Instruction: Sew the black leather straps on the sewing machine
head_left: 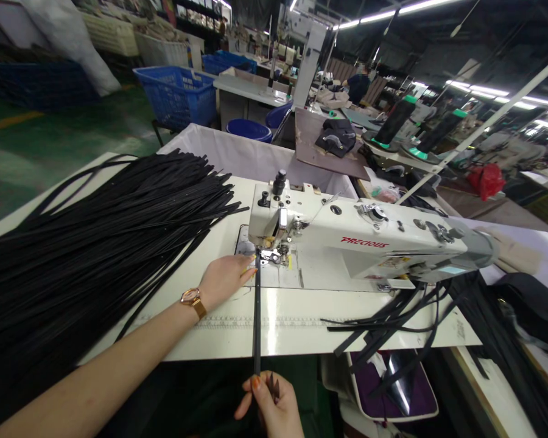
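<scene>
Behind your bench, you have a blue plastic basket, blue stools, and two black thread cones farther right.

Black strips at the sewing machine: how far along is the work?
Done: perhaps the smaller bunch or the big heap; stitching isn't readable. In hand: one strip, its far part at the presser foot by the left hand, near part in the right hand. Left: apparently the stretch between the hands, perhaps one pile.

White glossy tabletop: front strip open up to the white sewing machine. Black strip pile blocks left, loose strips right.
</scene>
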`<move>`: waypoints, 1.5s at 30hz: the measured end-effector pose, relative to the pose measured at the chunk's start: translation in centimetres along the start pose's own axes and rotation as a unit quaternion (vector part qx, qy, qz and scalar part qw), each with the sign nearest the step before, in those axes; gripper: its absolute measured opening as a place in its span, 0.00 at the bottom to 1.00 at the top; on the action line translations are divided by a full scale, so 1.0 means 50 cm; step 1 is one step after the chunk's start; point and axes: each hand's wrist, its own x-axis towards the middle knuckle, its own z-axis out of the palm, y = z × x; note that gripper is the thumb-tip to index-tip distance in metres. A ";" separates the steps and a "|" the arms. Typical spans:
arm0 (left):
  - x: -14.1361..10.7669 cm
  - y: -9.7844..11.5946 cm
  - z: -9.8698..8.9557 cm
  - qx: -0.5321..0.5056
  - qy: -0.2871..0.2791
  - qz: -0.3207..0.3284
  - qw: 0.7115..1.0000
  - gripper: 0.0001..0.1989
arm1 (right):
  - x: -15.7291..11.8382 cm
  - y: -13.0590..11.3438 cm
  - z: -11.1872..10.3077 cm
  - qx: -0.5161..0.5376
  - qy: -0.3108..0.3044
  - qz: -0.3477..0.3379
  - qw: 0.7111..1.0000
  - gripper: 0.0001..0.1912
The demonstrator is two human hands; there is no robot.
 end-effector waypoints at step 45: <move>0.004 0.009 -0.001 0.050 0.010 0.014 0.999 0.21 | 0.004 -0.020 -0.014 0.073 -0.056 0.062 0.994 0.24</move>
